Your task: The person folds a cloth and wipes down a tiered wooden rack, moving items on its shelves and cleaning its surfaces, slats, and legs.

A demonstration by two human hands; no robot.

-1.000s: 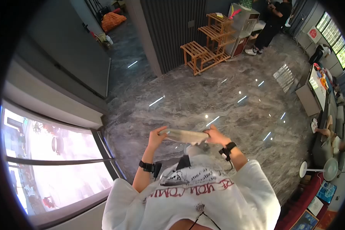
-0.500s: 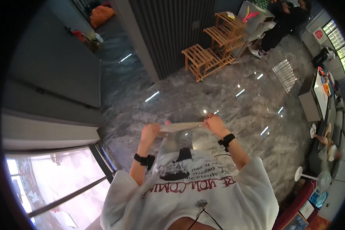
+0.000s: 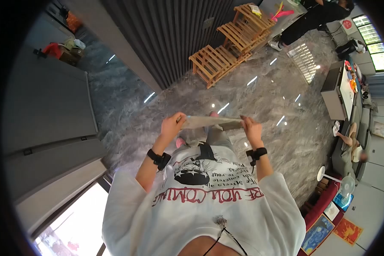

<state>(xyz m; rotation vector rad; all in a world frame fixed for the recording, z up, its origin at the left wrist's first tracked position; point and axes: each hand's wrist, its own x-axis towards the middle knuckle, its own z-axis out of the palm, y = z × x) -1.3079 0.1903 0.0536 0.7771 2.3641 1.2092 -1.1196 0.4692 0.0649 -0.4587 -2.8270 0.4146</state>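
Changes against the frame half a second back:
- Strip (image 3: 207, 122): pale, pulled out lengthwise; now higher in the frame, broader at its left end and narrowing rightward.
- Hands: both higher in the frame and a little farther apart.
- Pink shoes (image 3: 180, 142): two tips visible, one above the strip, one below it near the left hand; previously a single tip.
- Rack (image 3: 212, 64), wooden, stepped, top centre: shifted left and upward in view.
- Window (image 3: 79, 226): a smaller portion showing, lower left corner.
- Fan (image 3: 347, 186), lower right: shifted left and upward.

Hands:
- Left hand (image 3: 172, 127), centre left: fingers curled closed on the left end of the strip; black wristband (image 3: 158, 159) below.
- Right hand (image 3: 252, 130), right of centre: fingers closed on the right end of the strip; wristband likewise.

Strip position: centre of the frame, spanning from hand to hand in front of the shirt (image 3: 200, 213), above the floor (image 3: 128, 141). Material cannot be told.

Surroundings:
- Bench (image 3: 346, 97), right: pale top, coloured articles along it.
- Person in black (image 3: 305, 27), top right: standing near the rack.
- Door (image 3: 51, 102), left: grey.
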